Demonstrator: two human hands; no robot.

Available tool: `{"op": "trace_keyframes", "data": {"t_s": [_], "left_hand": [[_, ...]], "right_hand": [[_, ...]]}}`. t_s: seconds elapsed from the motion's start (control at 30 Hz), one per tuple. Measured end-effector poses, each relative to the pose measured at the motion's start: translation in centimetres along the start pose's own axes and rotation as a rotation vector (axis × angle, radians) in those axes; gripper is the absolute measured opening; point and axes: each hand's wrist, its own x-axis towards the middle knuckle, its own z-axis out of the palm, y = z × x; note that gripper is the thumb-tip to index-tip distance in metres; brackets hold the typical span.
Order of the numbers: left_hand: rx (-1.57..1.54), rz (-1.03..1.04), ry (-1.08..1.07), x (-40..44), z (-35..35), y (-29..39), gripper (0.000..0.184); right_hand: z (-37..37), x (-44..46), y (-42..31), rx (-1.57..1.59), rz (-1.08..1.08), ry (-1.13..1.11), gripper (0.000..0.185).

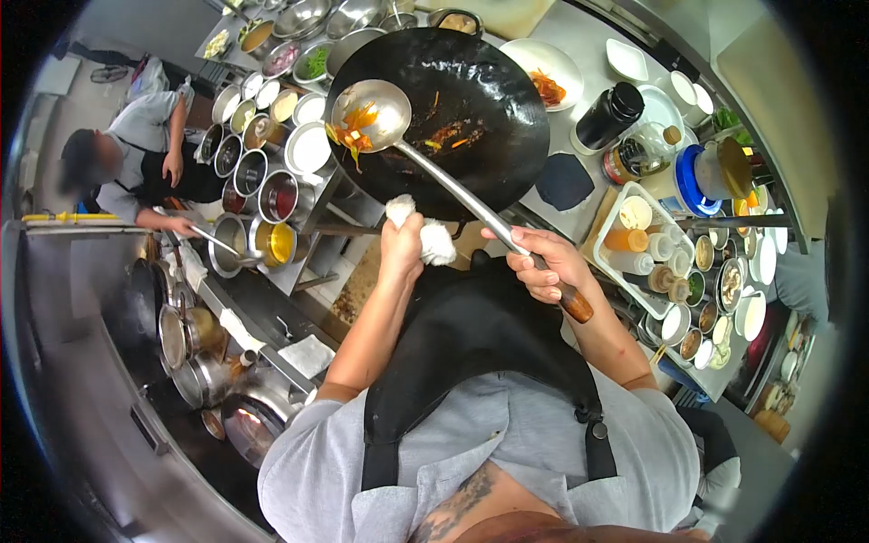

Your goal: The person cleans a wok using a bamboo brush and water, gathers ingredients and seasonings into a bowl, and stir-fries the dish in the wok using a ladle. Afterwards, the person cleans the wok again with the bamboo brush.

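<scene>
My right hand (548, 262) is wrapped round the wooden-ended handle of a long metal ladle (453, 185). The ladle's bowl, with orange strips of food (355, 127) in it and hanging over its rim, is above the left part of a large black wok (489, 100). Some orange bits and sauce lie on the wok's inner surface. My left hand (401, 244) is closed on a crumpled white cloth (434, 242) at the wok's near edge. The cloth hides part of the hand and whatever is under it.
A white plate (572, 77) with orange strips is beyond the wok. Metal bowls and pots (276, 196) stand at the left, where a co-worker (145, 136) holds another ladle. At the right are a black container (611, 116) and a bottle basket (608, 217).
</scene>
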Motion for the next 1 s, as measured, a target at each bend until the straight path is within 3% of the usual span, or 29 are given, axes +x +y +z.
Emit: {"op": "trace_keyframes", "data": {"t_s": [0.23, 0.47, 0.53, 0.67, 0.73, 0.83, 0.9, 1.0], "left_hand": [[-0.076, -0.093, 0.004, -1.7, -1.9, 0.5, 0.014], [-0.121, -0.041, 0.060, -2.1, -4.3, -0.4, 0.016], [-0.120, -0.017, 0.072, -2.6, -4.7, -0.3, 0.015], [-0.130, -0.007, 0.096, -3.4, -6.6, -0.5, 0.013], [-0.123, -0.017, 0.125, -4.2, -6.7, -0.3, 0.013], [-0.150, -0.010, 0.180, -5.0, -8.2, -0.8, 0.014], [-0.174, -0.007, 0.208, -5.7, -9.0, -1.0, 0.015], [-0.176, -0.015, 0.181, -6.1, -11.4, -1.2, 0.017]], "right_hand": [[-2.0, -4.5, -1.5, 0.048, -0.163, 0.056, 0.038], [-5.0, -6.3, -4.0, -0.170, -0.497, 0.316, 0.034], [-6.2, -4.5, -4.4, -0.333, -0.608, 0.552, 0.032], [-13.0, 0.5, -3.0, -0.691, -0.646, 0.781, 0.037], [-16.8, 2.5, -2.0, -1.189, -0.652, 1.090, 0.044], [-17.7, 4.2, -0.3, -1.299, -0.777, 1.235, 0.046], [-16.9, 4.2, -0.1, -1.334, -0.751, 1.220, 0.045], [-17.2, 5.2, 1.0, -1.391, -0.951, 1.247, 0.047]]}}
